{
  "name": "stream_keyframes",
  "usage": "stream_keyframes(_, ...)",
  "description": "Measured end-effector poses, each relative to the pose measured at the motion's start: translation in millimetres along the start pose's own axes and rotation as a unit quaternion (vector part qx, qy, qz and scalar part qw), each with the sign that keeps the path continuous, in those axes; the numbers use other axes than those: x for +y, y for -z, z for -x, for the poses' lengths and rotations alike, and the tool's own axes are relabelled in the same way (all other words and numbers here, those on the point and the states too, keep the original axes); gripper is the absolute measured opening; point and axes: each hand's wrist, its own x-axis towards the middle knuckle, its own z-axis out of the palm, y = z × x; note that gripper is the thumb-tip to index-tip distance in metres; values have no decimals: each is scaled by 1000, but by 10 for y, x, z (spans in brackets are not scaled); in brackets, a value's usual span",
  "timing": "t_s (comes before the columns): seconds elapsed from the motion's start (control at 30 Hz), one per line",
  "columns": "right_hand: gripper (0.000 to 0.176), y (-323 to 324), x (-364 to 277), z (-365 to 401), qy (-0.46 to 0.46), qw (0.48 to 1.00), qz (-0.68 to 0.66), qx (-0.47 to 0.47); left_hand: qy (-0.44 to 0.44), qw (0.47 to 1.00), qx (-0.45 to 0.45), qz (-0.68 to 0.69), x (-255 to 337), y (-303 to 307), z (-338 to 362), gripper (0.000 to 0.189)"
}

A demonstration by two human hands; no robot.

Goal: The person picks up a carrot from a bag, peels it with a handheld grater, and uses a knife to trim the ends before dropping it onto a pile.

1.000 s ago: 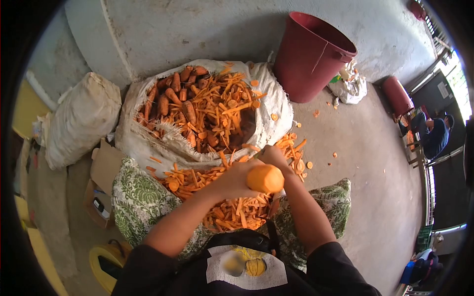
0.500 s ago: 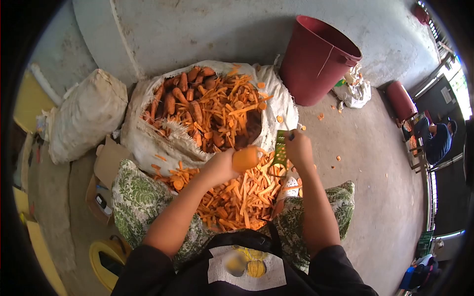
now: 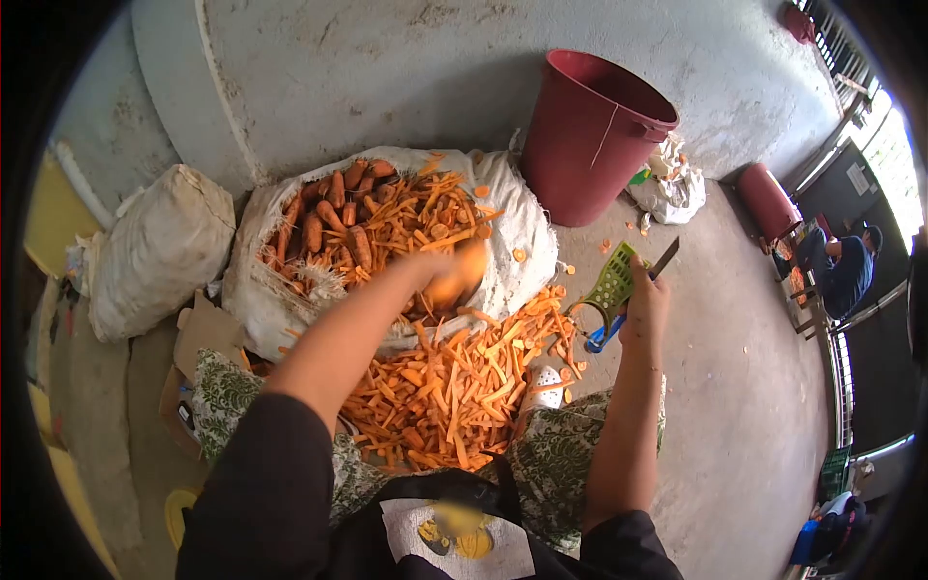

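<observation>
My left hand (image 3: 437, 274) is over the front right of the open white sack (image 3: 527, 217), its fingers blurred around an orange carrot piece (image 3: 458, 277). Inside that sack lie whole carrots (image 3: 338, 215) and cut sticks. In my right hand (image 3: 646, 304) are a green slotted tool (image 3: 611, 281) and a knife (image 3: 664, 257) whose dark blade points up and right. A blue part (image 3: 604, 333) shows below the green tool. Between my legs a large heap of carrot sticks (image 3: 445, 396) spreads out.
A red bin (image 3: 590, 145) stands against the wall. Right of it are a white bag (image 3: 674, 188) and a second red container (image 3: 768, 200). At the left stands a full sack (image 3: 159, 256) near a cardboard box (image 3: 208, 333). A seated person (image 3: 846, 274) is at the far right.
My left hand has moved with the carrot piece up over the sack. My right hand has moved right with the green tool, now turned, and the knife blade shows. The view has shifted slightly.
</observation>
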Motion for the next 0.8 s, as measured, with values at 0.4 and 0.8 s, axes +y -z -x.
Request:
stream_keyframes(0.4,26,-110,18,-62,42,994,102,-24,-653,664,323,-170,1853,253,805,20)
stream_keyframes(0.8,25,62,18,60,-61,996,-44,-41,15,957,77,-280,-1840,-46,-1116,43)
